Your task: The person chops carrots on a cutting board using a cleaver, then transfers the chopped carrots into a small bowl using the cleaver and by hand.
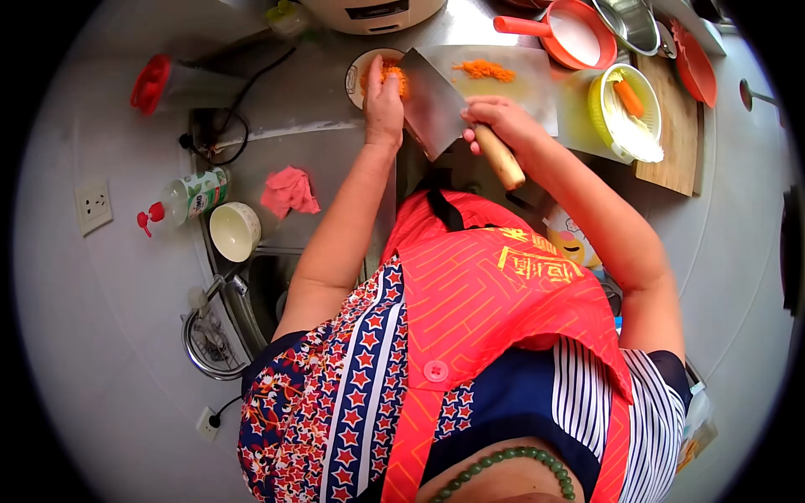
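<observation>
My right hand grips a cleaver where its wooden handle meets the wide blade. The blade is tilted, its far end beside a small plate or bowl of chopped carrot. Over that dish is my left hand, fingers stretched out against the carrot and close to the blade; its palm is hidden. More chopped carrot lies in a strip on a pale cutting board just beyond the cleaver.
To the right, a yellow-green basket holds a carrot piece and pale shreds, beside a wooden board. A red pan and rice cooker stand behind. Left are a pink cloth, bowl, bottle and sink.
</observation>
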